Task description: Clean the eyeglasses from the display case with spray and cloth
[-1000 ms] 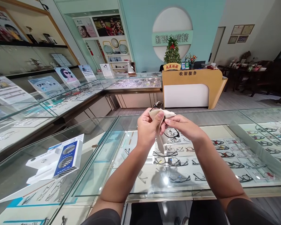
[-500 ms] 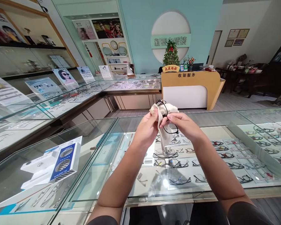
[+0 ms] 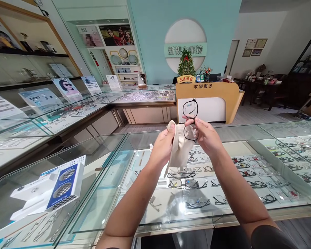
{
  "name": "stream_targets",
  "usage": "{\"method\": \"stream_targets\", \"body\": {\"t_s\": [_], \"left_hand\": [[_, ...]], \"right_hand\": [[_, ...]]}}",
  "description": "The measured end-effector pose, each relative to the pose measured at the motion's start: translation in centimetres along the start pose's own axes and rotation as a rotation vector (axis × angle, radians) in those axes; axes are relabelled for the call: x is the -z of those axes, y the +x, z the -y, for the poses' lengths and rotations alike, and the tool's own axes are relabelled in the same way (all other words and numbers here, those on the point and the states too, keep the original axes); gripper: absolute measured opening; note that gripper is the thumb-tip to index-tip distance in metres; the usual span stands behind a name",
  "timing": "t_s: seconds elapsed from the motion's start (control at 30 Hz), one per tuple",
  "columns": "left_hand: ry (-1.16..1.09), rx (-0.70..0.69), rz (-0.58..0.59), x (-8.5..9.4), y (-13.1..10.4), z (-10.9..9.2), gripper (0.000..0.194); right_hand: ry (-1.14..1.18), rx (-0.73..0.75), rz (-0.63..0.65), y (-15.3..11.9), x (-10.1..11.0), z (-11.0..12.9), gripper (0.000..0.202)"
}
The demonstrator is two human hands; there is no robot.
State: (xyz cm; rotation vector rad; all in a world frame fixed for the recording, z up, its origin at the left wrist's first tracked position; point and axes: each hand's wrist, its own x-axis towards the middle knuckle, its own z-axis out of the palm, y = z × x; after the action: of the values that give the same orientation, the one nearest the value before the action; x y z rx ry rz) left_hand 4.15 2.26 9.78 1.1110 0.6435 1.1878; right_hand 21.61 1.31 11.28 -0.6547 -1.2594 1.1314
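In my right hand [image 3: 207, 136] is a pair of black-framed eyeglasses [image 3: 195, 119], pinched near the bridge and turned so one lens stands above the other. Through the upper lens the pale counter front shows. A cream cleaning cloth [image 3: 180, 148] hangs from my left hand [image 3: 163, 143], gripped between thumb and fingers. The cloth's upper edge lies close beside the lower lens; whether they touch I cannot tell. Both hands are raised over the glass display case [image 3: 155, 221], where several eyeglasses [image 3: 188, 183] lie in rows.
A white and blue display box [image 3: 64, 183] stands on the left glass case. Further glass counters with upright cards [image 3: 67, 89] run along the left. Beyond the case is a wooden cashier counter [image 3: 234, 103] with a plant [image 3: 186, 64] on top.
The eyeglasses have come out of the cloth's folds and been turned upright in my right hand. My left hand keeps the cloth, which now hangs lower and more spread. The view has shifted slightly.
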Motion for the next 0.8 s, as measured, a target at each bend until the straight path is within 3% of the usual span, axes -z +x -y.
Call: {"method": "stream_targets", "body": {"t_s": [0.47,0.8], "left_hand": [[-0.013,-0.025,0.092,-0.6,-0.2,-0.1,0.060],[0.016,-0.027,0.114,-0.7,-0.4,0.1,0.057]], "right_hand": [[0.125,-0.019,0.056,0.0,-1.3,-1.4,0.041],[0.185,-0.036,-0.005,-0.3,-2.0,-1.6,0.042]]}}
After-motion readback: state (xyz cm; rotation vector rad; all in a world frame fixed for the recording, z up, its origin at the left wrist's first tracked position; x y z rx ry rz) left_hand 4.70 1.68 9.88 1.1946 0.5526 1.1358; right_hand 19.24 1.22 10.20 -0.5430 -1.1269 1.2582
